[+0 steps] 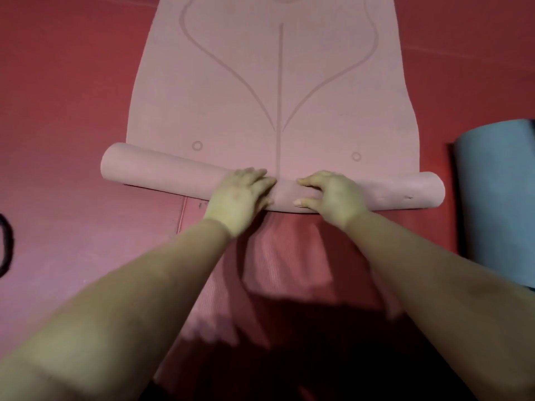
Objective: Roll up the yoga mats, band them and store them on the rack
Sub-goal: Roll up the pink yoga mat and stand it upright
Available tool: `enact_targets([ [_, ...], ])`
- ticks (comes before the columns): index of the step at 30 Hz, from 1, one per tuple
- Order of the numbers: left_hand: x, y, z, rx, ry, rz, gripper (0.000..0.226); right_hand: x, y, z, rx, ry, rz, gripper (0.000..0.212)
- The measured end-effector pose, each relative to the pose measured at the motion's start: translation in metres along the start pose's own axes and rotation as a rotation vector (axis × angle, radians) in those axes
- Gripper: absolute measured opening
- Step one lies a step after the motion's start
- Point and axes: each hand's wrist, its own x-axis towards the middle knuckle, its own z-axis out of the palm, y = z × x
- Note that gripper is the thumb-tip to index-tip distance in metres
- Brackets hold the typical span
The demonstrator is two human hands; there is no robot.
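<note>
A pink yoga mat (pixel 275 91) with curved line markings lies stretched away from me on the red floor. Its near end is wound into a roll (pixel 162 172) that spans the mat's width. My left hand (pixel 240 195) rests palm down on the middle of the roll, fingers pointing right. My right hand (pixel 330 195) presses on the roll just right of centre, fingers pointing left and the thumb at the roll's near side. The fingertips of both hands almost meet at the mat's centre line.
A blue rolled mat (pixel 498 198) lies at the right edge. A black cord or band (pixel 7 247) curves at the far left edge. Red ribbed floor matting (pixel 72 96) surrounds the pink mat, with a seam (pixel 182 212) near my left wrist.
</note>
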Motion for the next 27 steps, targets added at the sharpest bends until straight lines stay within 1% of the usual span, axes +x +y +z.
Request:
enact_targets([
  [1,-0.005,0.001,0.005,0.039,0.025,0.020,0.048,0.006,0.001,-0.004,0.001,-0.055,0.018,0.052],
  [2,-0.009,0.001,0.009,0.053,0.019,0.037,0.050,0.008,0.001,-0.005,-0.017,-0.073,0.007,0.052],
  [3,-0.009,0.001,0.012,0.056,-0.009,0.039,0.051,0.004,-0.002,-0.003,-0.059,-0.034,-0.028,0.051],
  [5,-0.004,-0.006,0.014,0.045,-0.019,0.050,0.051,-0.014,0.002,0.016,-0.155,0.184,-0.148,0.051],
  [6,0.000,-0.011,0.014,0.041,-0.024,0.068,0.052,-0.024,0.004,0.025,-0.177,0.250,-0.182,0.055],
  [7,0.004,-0.014,0.012,0.028,-0.035,0.083,0.053,-0.031,0.005,0.033,-0.185,0.278,-0.191,0.061],
  [8,0.009,-0.016,0.007,-0.001,-0.070,0.080,0.054,-0.031,0.007,0.036,-0.187,0.262,-0.186,0.064],
  [10,0.017,-0.016,-0.001,-0.043,-0.090,0.019,0.053,-0.014,0.011,0.030,-0.135,0.255,-0.160,0.060],
  [11,0.019,-0.016,-0.003,-0.026,-0.070,-0.002,0.053,-0.003,0.011,0.023,-0.099,0.213,-0.140,0.058],
  [12,0.019,-0.016,-0.001,-0.008,-0.045,0.003,0.052,0.008,0.010,0.012,-0.072,0.132,-0.116,0.056],
  [14,0.017,-0.015,0.003,0.021,0.001,0.042,0.052,0.025,0.014,-0.003,-0.020,0.007,-0.105,0.058],
  [15,0.015,-0.018,0.006,0.033,0.009,0.062,0.053,0.027,0.015,-0.005,-0.025,-0.026,-0.095,0.059],
  [16,0.015,-0.022,0.009,0.036,0.010,0.082,0.052,0.024,0.013,-0.003,-0.063,0.005,-0.102,0.058],
  [18,0.022,-0.030,0.009,0.031,0.011,0.099,0.053,0.009,0.011,0.015,-0.150,0.218,-0.128,0.055],
  [19,0.028,-0.031,0.006,0.031,-0.016,0.097,0.054,0.001,0.009,0.026,-0.166,0.290,-0.124,0.055],
  [20,0.033,-0.031,0.000,0.019,-0.055,0.095,0.055,-0.003,0.008,0.033,-0.166,0.313,-0.121,0.056],
  [22,0.043,-0.030,-0.009,-0.025,-0.083,0.052,0.054,0.010,0.011,0.029,-0.113,0.302,-0.127,0.056],
  [23,0.045,-0.029,-0.011,-0.021,-0.064,0.027,0.053,0.021,0.011,0.021,-0.064,0.273,-0.121,0.056],
  [24,0.046,-0.027,-0.010,-0.002,-0.030,0.021,0.051,0.032,0.012,0.011,-0.023,0.210,-0.097,0.056],
  [26,0.042,-0.024,-0.002,0.008,0.039,0.043,0.049,0.050,0.015,-0.004,0.031,0.097,-0.068,0.055],
  [27,0.040,-0.022,0.001,-0.024,0.062,0.039,0.048,0.050,0.015,-0.004,0.028,0.099,-0.071,0.054],
])
